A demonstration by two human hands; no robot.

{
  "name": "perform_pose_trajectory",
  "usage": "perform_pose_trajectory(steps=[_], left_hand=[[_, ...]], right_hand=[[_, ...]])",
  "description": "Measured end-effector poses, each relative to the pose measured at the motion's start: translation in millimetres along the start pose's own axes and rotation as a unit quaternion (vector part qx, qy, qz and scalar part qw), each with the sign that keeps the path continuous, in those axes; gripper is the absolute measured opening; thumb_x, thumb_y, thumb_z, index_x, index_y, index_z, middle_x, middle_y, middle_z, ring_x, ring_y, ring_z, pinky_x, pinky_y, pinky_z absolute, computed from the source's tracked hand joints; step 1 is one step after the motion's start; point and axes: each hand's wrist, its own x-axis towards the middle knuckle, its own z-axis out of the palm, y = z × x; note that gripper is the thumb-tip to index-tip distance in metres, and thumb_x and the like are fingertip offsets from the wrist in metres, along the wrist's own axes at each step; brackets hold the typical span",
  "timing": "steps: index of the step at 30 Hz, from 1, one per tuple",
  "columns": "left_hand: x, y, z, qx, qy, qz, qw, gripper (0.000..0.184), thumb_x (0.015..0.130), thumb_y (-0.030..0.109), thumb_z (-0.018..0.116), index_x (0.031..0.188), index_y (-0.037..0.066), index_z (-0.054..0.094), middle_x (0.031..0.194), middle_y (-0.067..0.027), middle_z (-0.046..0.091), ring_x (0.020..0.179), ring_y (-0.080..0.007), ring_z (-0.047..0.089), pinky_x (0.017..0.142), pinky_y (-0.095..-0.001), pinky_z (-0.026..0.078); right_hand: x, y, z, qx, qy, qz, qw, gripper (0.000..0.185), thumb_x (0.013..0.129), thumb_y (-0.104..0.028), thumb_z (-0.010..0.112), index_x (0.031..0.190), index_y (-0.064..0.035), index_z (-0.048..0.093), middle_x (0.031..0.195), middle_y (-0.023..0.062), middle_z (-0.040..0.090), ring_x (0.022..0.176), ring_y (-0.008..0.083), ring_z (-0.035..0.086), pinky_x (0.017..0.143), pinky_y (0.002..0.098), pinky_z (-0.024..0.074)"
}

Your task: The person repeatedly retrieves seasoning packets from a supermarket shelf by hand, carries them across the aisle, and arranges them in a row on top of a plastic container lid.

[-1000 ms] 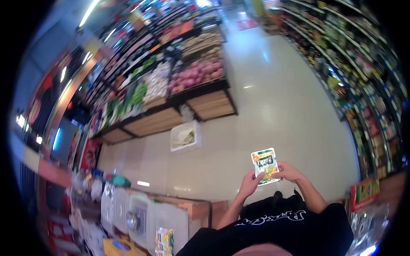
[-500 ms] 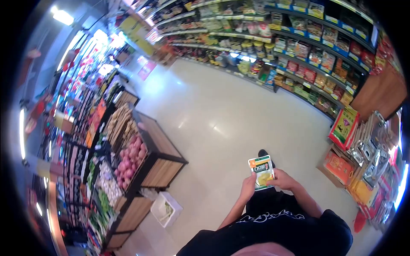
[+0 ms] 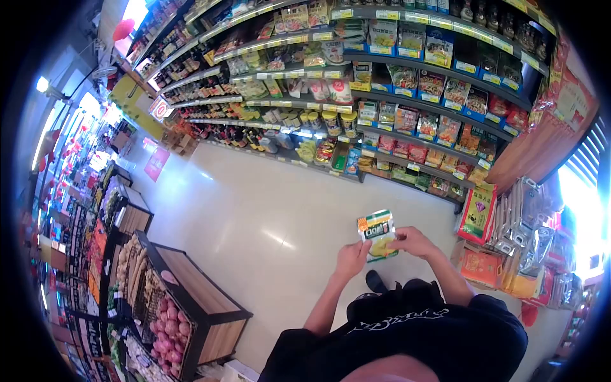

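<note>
Turning since the earlier frame, our head view is now facing more of the stocked shelves [image 3: 420, 20], while the wooden produce stand [image 3: 219, 340] with its pink-purple bulbs [image 3: 170, 334] is sitting farther down at the lower left. We are holding the white, green and yellow packet [image 3: 379, 234] upright over the pale floor [image 3: 254, 216], our left hand [image 3: 352, 259] closing its grip on the lower left edge and our right hand [image 3: 414, 242] pinching the right edge, both grips leaving no gap around it.
</note>
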Motion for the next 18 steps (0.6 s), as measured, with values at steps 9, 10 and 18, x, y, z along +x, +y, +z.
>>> perform_pose_trajectory(steps=[9, 10, 18], left_hand=[[128, -21, -22, 0.028, 0.037, -0.001, 0.999, 0.031, 0.092, 0.032, 0.06, 0.093, 0.002, 0.059, 0.087, -0.0181, 0.06, 0.076, -0.0381, 0.061, 0.067, -0.0458, 0.049], [141, -25, -21, -0.003, 0.046, -0.019, 0.999, 0.029, 0.092, 0.03, 0.062, 0.094, 0.002, 0.059, 0.087, -0.0178, 0.06, 0.075, -0.0371, 0.061, 0.067, -0.0454, 0.049], [268, -38, -39, -0.017, 0.163, -0.058, 0.985, 0.025, 0.089, 0.022, 0.066, 0.1, 0.001, 0.059, 0.088, -0.0182, 0.06, 0.079, -0.0343, 0.062, 0.069, -0.0438, 0.049]], right_hand=[[117, 9, -35, 0.015, 0.099, 0.023, 0.995, 0.02, 0.085, -0.018, 0.07, 0.08, -0.0037, 0.057, 0.07, 0.0025, 0.059, 0.062, 0.0112, 0.054, 0.058, 0.0277, 0.0445], [130, 4, -41, 0.009, 0.093, -0.008, 0.996, 0.022, 0.084, -0.02, 0.07, 0.08, -0.0021, 0.056, 0.069, 0.0052, 0.059, 0.062, 0.0144, 0.055, 0.059, 0.0301, 0.046], [273, -38, -108, -0.132, 0.038, -0.064, 0.988, 0.029, 0.08, -0.024, 0.071, 0.096, -0.0017, 0.062, 0.083, 0.0151, 0.066, 0.077, 0.0266, 0.065, 0.071, 0.0361, 0.0505]])
